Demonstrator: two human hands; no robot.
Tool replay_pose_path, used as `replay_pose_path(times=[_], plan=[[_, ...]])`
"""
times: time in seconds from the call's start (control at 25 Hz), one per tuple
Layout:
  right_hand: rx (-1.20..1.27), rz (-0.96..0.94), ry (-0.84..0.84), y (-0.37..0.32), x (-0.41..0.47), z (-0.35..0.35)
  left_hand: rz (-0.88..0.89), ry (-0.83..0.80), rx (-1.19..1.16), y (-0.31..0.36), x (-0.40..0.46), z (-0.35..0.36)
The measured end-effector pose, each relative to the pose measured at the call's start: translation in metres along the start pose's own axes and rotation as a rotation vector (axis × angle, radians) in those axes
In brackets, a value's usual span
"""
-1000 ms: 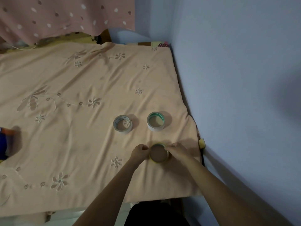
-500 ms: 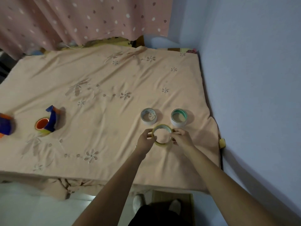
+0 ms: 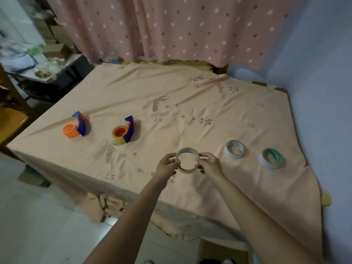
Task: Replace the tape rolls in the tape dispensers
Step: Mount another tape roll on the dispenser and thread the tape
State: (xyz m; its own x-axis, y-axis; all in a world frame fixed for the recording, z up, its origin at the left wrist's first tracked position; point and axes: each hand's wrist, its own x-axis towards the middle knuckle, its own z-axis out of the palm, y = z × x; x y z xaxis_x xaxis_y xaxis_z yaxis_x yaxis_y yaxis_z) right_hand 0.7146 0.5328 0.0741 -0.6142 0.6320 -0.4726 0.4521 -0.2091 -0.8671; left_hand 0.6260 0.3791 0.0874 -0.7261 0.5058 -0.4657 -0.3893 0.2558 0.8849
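Observation:
A yellowish tape roll (image 3: 187,169) is held up above the cloth between both hands. My left hand (image 3: 166,166) grips its left rim and my right hand (image 3: 211,164) grips its right rim. Two blue-and-orange tape dispensers stand on the left of the table: one (image 3: 75,127) with a bare orange hub, the other (image 3: 123,133) with a yellowish roll on its hub. Two more rolls lie flat to the right, a white one (image 3: 235,149) and a green-rimmed one (image 3: 270,158).
A peach flowered cloth (image 3: 171,111) covers the table. A dotted pink curtain (image 3: 171,29) hangs behind it and a pale blue wall (image 3: 320,92) runs along the right. A cluttered low table (image 3: 38,69) stands at the far left. A cardboard box (image 3: 222,252) sits on the floor.
The view has swung left and back, bringing both dispensers into sight. My two hands have lifted the yellowish roll off the cloth and carried it left, away from the white and green rolls.

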Motion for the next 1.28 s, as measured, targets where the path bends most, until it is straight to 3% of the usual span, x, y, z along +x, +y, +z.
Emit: replay_pose_path(times=[0.2, 0.44, 0.84, 1.28], plan=[[-0.063, -0.064, -0.134, -0.03, -0.027, 0.159, 0.022, 0.096, -0.039, 0.011, -0.015, -0.164], [-0.1, -0.094, -0.294, -0.057, -0.045, 0.294, 0.065, 0.269, -0.079, 0.015, -0.038, -0.293], [-0.137, -0.114, -0.53, -0.096, -0.027, 0.465, 0.06, 0.501, -0.125, 0.03, -0.029, -0.44], [-0.12, -0.093, -0.644, -0.178, 0.032, 0.607, 0.012, 0.66, -0.111, 0.101, 0.04, -0.557]])
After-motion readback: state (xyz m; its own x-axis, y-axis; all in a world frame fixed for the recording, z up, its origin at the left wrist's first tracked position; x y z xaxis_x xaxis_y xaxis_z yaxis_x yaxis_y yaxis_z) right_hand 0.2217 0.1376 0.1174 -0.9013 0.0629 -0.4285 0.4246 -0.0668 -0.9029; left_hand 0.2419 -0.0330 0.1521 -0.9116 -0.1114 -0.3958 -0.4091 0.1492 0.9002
